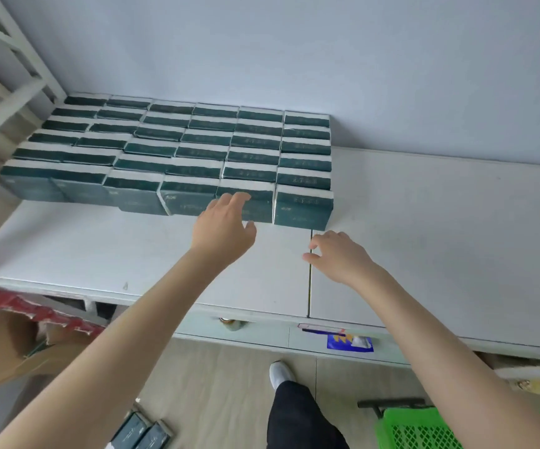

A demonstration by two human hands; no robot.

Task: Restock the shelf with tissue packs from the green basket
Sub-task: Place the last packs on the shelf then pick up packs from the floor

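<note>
Empty and loose-fingered, left grip [223, 230] and right grip [339, 254] seemingly square the tissue packs [304, 207]; next, reach down into the green basket [420, 429].

green basket [417, 429] at lower right cut off by bottom edge and part-hidden behind right forearm [456, 351], floor tissue packs [142, 432] at bottom left cropped by edge, print on shelf packs [304, 205] too small to read, red packaging [19, 303] at left edge blurred, cropped

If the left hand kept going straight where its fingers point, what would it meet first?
Probably the front-row tissue pack second from the right; the left hand overlaps it, though contact is unclear.
</note>
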